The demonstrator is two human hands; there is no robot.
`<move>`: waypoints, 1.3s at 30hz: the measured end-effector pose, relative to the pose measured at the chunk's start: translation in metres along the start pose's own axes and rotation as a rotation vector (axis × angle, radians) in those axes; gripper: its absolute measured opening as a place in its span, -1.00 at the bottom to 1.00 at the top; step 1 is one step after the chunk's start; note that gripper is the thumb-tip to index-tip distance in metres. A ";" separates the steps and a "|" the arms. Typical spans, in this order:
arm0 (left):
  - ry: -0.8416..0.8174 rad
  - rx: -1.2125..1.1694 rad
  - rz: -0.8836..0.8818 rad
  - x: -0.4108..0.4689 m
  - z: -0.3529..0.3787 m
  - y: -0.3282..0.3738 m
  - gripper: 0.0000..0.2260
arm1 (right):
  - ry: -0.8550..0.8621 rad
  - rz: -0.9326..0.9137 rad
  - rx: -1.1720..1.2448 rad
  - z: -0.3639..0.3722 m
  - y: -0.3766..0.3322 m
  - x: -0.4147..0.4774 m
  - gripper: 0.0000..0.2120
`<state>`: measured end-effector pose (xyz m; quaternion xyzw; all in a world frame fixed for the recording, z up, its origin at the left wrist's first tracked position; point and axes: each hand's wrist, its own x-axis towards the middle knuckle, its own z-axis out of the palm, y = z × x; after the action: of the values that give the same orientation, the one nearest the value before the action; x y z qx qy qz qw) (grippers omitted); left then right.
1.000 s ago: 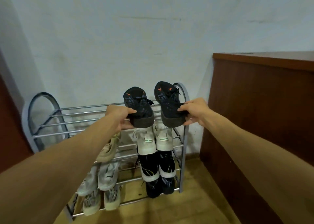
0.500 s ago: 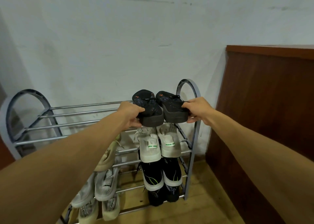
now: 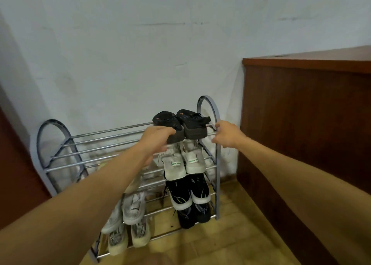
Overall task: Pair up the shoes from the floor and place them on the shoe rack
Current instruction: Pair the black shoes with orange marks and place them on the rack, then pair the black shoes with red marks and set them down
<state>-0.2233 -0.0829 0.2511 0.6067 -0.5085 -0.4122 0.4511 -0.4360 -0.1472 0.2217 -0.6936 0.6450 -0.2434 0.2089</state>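
You're in a home entryway corner. A metal shoe rack [image 3: 128, 144] loaded with sneakers stands against the plain wall [image 3: 140, 53], wooden cabinet [image 3: 301, 114] right.

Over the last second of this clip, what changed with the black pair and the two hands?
The black shoes went from held up, soles facing the camera, to lying flat on the shoe rack, on its top tier at the right end. The right hand has let go; the left hand still touches its shoe. Lower-tier pairs are unchanged.

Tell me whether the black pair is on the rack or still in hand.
On the rack: both black shoes rest on the top rails. The left hand still touches one; the right hand is off.
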 end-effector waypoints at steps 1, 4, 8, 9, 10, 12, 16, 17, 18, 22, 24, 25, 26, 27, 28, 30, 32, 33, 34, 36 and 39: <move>-0.032 0.007 0.012 -0.016 0.007 0.000 -0.93 | -0.033 0.003 -0.020 -0.004 0.005 -0.011 -0.57; -0.157 0.070 0.046 -0.061 0.033 -0.003 -0.90 | -0.128 0.021 -0.021 -0.013 0.028 -0.046 -0.58; -0.305 0.150 0.052 -0.115 0.071 -0.032 -0.89 | -0.222 0.048 -0.006 -0.013 0.074 -0.098 -0.63; -0.334 0.162 0.036 -0.126 0.082 -0.045 -0.90 | -0.258 0.075 -0.003 -0.010 0.088 -0.112 -0.62; -0.365 0.177 0.013 -0.137 0.093 -0.057 -0.91 | -0.294 0.101 -0.004 -0.006 0.104 -0.125 -0.61; -0.431 0.205 -0.042 -0.157 0.116 -0.085 -0.90 | -0.356 0.157 0.002 0.003 0.138 -0.153 -0.62; -0.528 0.276 -0.132 -0.188 0.161 -0.141 -0.84 | -0.473 0.359 0.081 0.024 0.212 -0.214 -0.55; -0.554 0.270 -0.155 -0.196 0.171 -0.155 -0.85 | -0.500 0.412 0.108 0.030 0.229 -0.229 -0.57; -0.579 0.269 -0.169 -0.203 0.181 -0.167 -0.87 | -0.523 0.458 0.129 0.037 0.246 -0.243 -0.62; -0.686 0.339 -0.227 -0.225 0.215 -0.212 -0.94 | -0.577 0.628 0.155 0.071 0.309 -0.290 -0.61; -0.723 0.368 -0.262 -0.235 0.225 -0.236 -0.92 | -0.600 0.665 0.157 0.089 0.333 -0.308 -0.43; -0.724 0.381 -0.284 -0.240 0.227 -0.250 -0.92 | -0.600 0.686 0.164 0.098 0.344 -0.316 -0.37; -0.732 0.416 -0.294 -0.247 0.228 -0.265 -0.92 | -0.593 0.716 0.180 0.108 0.354 -0.324 -0.33; -0.759 0.475 -0.287 -0.255 0.228 -0.278 -0.88 | -0.588 0.752 0.204 0.117 0.364 -0.332 -0.29; -0.807 0.541 -0.276 -0.262 0.229 -0.290 -0.83 | -0.589 0.785 0.232 0.125 0.371 -0.338 -0.26; -0.888 0.606 -0.262 -0.271 0.236 -0.301 -0.77 | -0.595 0.828 0.265 0.140 0.382 -0.350 -0.24; -0.923 0.610 -0.230 -0.273 0.247 -0.299 -0.74 | -0.574 0.834 0.217 0.153 0.390 -0.359 -0.23; -0.944 0.614 -0.202 -0.272 0.253 -0.297 -0.73 | -0.546 0.837 0.173 0.159 0.394 -0.362 -0.19; -0.964 0.617 -0.177 -0.271 0.259 -0.295 -0.73 | -0.511 0.859 0.132 0.165 0.399 -0.366 -0.13; -0.995 0.619 -0.156 -0.270 0.269 -0.294 -0.72 | -0.455 0.947 0.067 0.177 0.407 -0.376 -0.04; -1.023 0.649 -0.178 -0.270 0.281 -0.299 -0.70 | -0.453 1.045 -0.005 0.204 0.413 -0.402 -0.04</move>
<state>-0.4582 0.1707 -0.0979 0.4785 -0.7076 -0.5113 -0.0939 -0.6600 0.2150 -0.2169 -0.3179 0.8421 0.0487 0.4330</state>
